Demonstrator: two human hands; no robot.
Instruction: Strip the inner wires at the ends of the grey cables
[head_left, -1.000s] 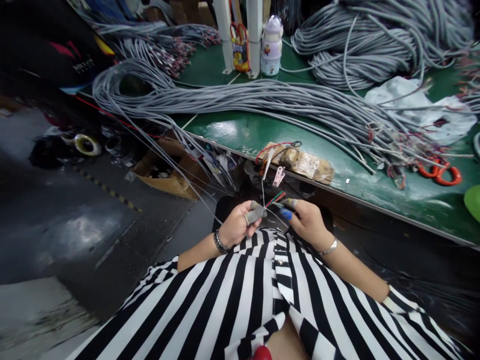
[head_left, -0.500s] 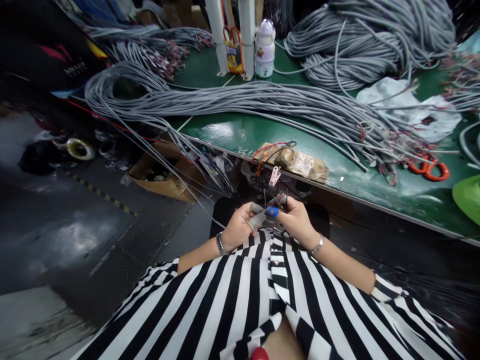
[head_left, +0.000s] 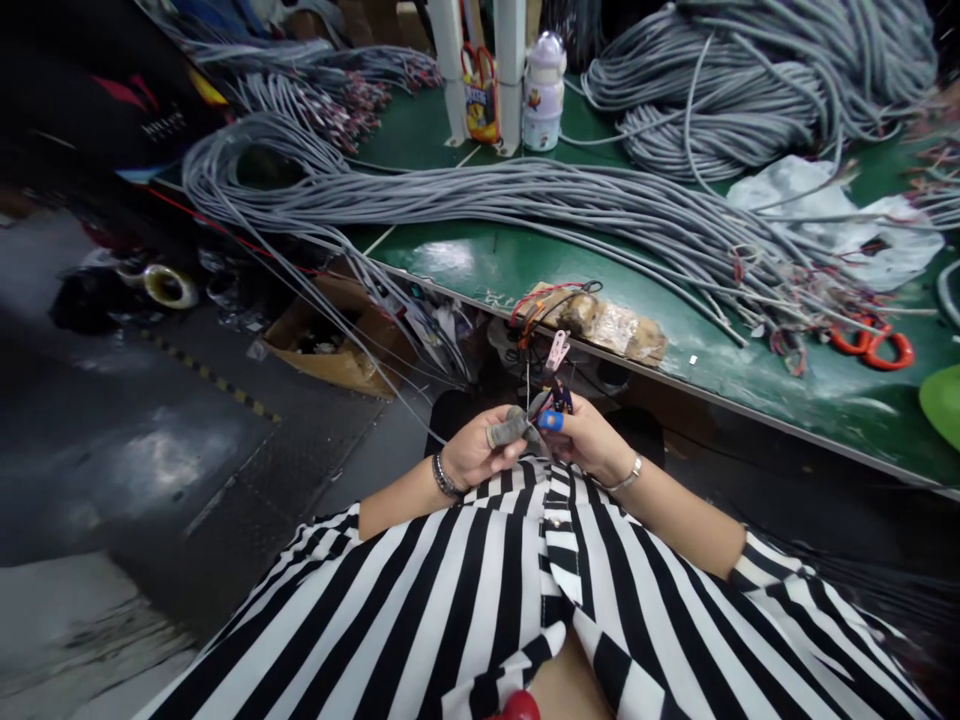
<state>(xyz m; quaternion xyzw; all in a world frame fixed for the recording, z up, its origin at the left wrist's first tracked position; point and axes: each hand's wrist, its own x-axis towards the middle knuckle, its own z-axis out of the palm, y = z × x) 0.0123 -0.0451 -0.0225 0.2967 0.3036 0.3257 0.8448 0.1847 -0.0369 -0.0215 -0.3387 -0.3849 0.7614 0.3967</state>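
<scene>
My left hand (head_left: 486, 446) is closed in a pinch in front of my striped shirt, with grey wrapping on its fingers. The end of a thin grey cable (head_left: 528, 385) is at its fingertips. Touching it from the other side is my right hand (head_left: 594, 440), also closed, a blue wrap on its thumb. Thin wires (head_left: 556, 397) stick up from the right fingers, dark and blurred. Just beyond my fingertips is a pale pink clip (head_left: 557, 350) at the bench edge. Fingers hide the exact spot where the cable and wires meet.
A long bundle of grey cables (head_left: 450, 190) lies across the green bench (head_left: 442, 255), with orange-handled scissors (head_left: 889, 347) at its stripped ends. A wrapped block (head_left: 611, 325) sits at the front edge. Behind stand a lilac bottle (head_left: 544, 95) and coiled cable (head_left: 720, 130). A cardboard box (head_left: 337, 365) is below left.
My fingers have shifted their hold, and the left ones are now rolled over the cable end. Red and green wires seen earlier at the right fingers now look dark. The view has shifted slightly.
</scene>
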